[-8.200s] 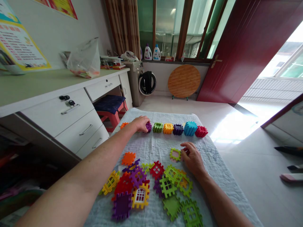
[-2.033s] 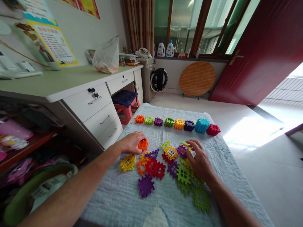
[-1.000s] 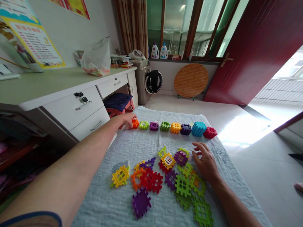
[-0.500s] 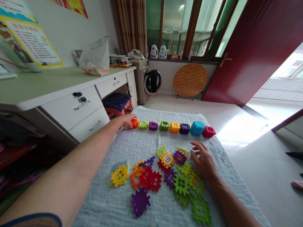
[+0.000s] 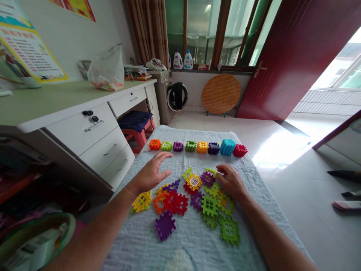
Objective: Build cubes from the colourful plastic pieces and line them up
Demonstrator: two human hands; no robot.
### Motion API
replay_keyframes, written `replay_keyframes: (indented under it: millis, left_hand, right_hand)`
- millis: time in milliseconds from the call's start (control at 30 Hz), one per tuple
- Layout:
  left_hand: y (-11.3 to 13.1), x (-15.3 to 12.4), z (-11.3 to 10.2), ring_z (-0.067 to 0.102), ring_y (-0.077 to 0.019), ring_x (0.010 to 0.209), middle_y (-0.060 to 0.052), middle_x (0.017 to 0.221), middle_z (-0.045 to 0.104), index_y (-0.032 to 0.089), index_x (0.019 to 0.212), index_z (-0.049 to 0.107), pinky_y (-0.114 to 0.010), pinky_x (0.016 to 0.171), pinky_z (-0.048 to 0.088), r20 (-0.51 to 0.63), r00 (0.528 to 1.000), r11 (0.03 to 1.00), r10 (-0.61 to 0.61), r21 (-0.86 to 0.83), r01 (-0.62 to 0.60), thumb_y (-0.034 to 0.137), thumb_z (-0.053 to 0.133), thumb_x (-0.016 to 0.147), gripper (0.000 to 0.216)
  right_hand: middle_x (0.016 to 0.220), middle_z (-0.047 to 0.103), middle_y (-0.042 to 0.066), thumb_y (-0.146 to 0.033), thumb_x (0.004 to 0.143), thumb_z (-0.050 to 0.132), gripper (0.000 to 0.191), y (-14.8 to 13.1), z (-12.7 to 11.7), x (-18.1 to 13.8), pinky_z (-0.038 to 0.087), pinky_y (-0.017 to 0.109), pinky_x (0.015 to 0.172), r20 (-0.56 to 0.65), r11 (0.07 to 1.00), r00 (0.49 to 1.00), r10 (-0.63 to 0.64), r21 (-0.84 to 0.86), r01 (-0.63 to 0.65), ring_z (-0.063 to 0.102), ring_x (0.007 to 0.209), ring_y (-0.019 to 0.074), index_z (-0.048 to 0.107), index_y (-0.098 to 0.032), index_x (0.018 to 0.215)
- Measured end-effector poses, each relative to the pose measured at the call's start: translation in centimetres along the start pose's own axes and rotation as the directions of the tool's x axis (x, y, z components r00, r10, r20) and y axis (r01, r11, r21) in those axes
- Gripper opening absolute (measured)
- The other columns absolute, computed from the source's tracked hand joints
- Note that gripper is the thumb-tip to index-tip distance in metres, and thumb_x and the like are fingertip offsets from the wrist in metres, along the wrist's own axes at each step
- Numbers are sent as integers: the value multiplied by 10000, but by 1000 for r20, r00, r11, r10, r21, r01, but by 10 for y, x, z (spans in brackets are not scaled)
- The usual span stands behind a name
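My left hand point(image 5: 150, 171) hovers above the cloth with fingers apart and nothing in it, between the row of stacks and the loose pieces. My right hand point(image 5: 229, 180), fingers loosely bent, is at the right edge of the loose pile, close to a purple square piece point(image 5: 208, 178). A row of stacked interlocking plastic pieces runs across the far side, from an orange stack point(image 5: 155, 144) to a blue stack point(image 5: 228, 147) and a red stack point(image 5: 240, 150). Nearer lie loose pieces: a yellow square point(image 5: 141, 202), red squares point(image 5: 175, 202), a purple panel point(image 5: 165, 225) and green squares point(image 5: 209, 205).
A pale blue quilted cloth point(image 5: 135, 241) covers the low table. At left stands a white desk point(image 5: 84, 130) with drawers, and a stool point(image 5: 137, 122) is tucked beside it. A washing machine point(image 5: 162, 96) and a round wooden tabletop point(image 5: 221, 94) are by the far wall.
My left hand has let go of the orange stack at the row's left end and come back toward me and right. My right hand stays near the pile. The view has shifted slightly.
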State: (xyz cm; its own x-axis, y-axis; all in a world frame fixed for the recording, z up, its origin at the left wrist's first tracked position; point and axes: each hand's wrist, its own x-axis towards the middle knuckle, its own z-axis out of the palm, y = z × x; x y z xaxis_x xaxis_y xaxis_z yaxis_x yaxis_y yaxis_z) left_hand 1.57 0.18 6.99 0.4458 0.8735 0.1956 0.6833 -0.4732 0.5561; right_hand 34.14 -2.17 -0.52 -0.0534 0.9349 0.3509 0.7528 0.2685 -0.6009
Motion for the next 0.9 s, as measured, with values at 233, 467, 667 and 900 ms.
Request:
replay_keyframes:
  millis: [233, 467, 667, 900]
  left_hand:
    - [34, -47, 1, 511, -231, 1131, -21, 1175, 576, 284, 1076, 564, -358, 992, 397, 201, 978, 999, -46, -18, 50, 331, 590, 767, 314]
    - [46, -86, 17, 395, -320, 1253, -52, 1283, 509, 312, 1143, 569, -447, 1051, 323, 459, 883, 985, -100, 173, 22, 345, 748, 564, 607]
    - [50, -98, 29, 421, -290, 1234, -75, 1305, 485, 270, 1216, 527, -435, 1049, 324, 395, 911, 972, -115, 236, 21, 188, 606, 633, 593]
    - [49, -79, 31, 507, -251, 1121, -68, 1184, 567, 238, 1167, 542, -376, 978, 389, 317, 948, 991, -34, 135, -10, 153, 552, 673, 501]
  right_hand:
    - [994, 590, 64, -434, 736, 659, 405, -26, -1, -7, 428, 410, 846, 244, 967, 953, -178, -135, 215, 507, 925, 230, 618, -244, 1091]
    - [910, 627, 52, -338, 793, 591, 251, -30, 1, -8, 434, 344, 807, 161, 979, 976, -145, -121, 166, 554, 862, 198, 654, -224, 1007]
    - [719, 653, 20, -379, 863, 447, 274, -15, 1, -4, 431, 276, 650, -36, 992, 994, 100, 80, -97, 582, 645, 158, 645, -190, 861]
    - [777, 651, 37, -395, 830, 456, 323, 7, 6, -1, 452, 309, 673, -96, 979, 975, 201, 68, -195, 587, 677, 178, 592, -176, 1025]
